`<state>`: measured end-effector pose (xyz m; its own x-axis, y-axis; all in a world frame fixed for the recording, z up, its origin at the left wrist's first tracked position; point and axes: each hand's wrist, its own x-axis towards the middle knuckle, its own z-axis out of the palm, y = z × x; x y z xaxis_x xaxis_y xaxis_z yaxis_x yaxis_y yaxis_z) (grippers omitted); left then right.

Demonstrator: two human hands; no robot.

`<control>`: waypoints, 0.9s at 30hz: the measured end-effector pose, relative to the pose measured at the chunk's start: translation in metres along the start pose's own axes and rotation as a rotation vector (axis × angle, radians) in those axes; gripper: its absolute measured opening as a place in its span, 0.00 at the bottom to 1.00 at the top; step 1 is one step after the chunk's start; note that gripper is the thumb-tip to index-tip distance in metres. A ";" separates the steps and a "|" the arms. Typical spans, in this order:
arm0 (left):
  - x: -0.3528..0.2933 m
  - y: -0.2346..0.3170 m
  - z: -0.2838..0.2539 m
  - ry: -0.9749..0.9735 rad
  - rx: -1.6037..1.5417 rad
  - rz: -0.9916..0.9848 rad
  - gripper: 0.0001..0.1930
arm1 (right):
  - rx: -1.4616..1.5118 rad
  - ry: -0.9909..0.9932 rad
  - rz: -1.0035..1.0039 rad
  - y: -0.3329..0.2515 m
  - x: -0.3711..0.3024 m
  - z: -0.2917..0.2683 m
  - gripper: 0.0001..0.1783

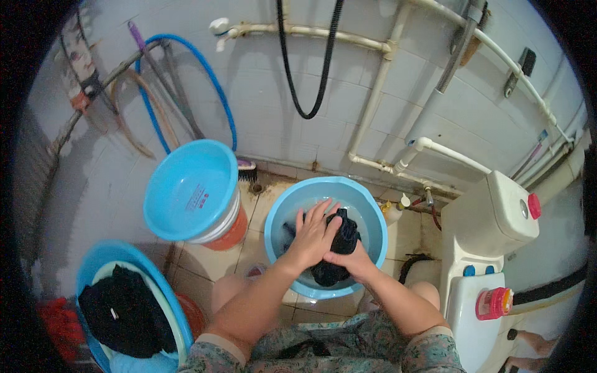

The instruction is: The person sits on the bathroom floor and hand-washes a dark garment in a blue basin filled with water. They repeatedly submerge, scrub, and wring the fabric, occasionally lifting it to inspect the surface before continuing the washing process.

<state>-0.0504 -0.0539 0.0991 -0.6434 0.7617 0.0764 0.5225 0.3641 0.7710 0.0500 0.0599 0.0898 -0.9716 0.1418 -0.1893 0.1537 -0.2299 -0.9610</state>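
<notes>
A light blue plastic basin (pixel 323 182) holds cloudy water and stands on the floor in front of me. In it is a wet black cloth (pixel 346 235), bunched up, partly above the water. My left hand (pixel 313 235) lies against the left side of the cloth with its fingers stretched out and apart. Around the cloth's lower right side, my right hand (pixel 353 258) is closed, its thumb across the front. The right fingers are mostly hidden behind the cloth. Another dark piece of fabric shows in the water left of my left wrist.
An empty blue basin (pixel 186 186) rests on stacked buckets (pixel 227 230) at left. Nearer, a blue tub (pixel 99 261) holds black clothes (pixel 127 311). A toilet (pixel 479 248) with a pink-red container (pixel 491 303) on its lid stands right. Beyond the basin are a scrubbing brush (pixel 247 170) and bottle (pixel 392 212).
</notes>
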 end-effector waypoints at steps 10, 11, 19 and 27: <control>-0.001 -0.045 -0.038 0.462 -0.754 -0.182 0.24 | 0.094 0.479 -0.289 -0.112 0.002 -0.001 0.18; -0.003 -0.044 -0.040 0.482 -0.813 -0.198 0.22 | 0.104 0.472 -0.334 -0.136 0.000 0.005 0.18; -0.005 -0.070 -0.038 0.518 -0.755 -0.111 0.20 | 0.057 0.387 -0.721 -0.325 -0.019 0.025 0.17; -0.008 -0.064 -0.050 0.414 -0.659 -0.142 0.22 | -0.036 0.499 -0.678 -0.293 -0.030 0.042 0.15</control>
<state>-0.1064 -0.1101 0.0808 -0.9025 0.4236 0.0785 0.0638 -0.0487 0.9968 0.0270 0.0823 0.3858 -0.6634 0.6489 0.3726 -0.4207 0.0884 -0.9029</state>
